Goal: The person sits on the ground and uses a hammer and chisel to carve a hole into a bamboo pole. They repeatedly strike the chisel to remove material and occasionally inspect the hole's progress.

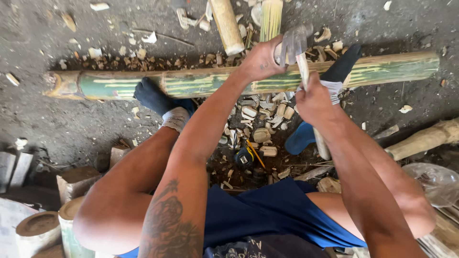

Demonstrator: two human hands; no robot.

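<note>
A seated person pins a green bamboo pole point(191, 82) under both feet; left hand point(262, 61) steadies it, right hand point(313, 101) grips a hatchet point(296, 43).

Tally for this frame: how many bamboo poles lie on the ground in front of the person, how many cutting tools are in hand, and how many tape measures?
Bamboo poles: 4 (long green pole, pale short pole, split green pole, pale pole at right)
Cutting tools: 1 (blade, gripped by left hand and right hand)
Tape measures: 1
Total: 6
</note>
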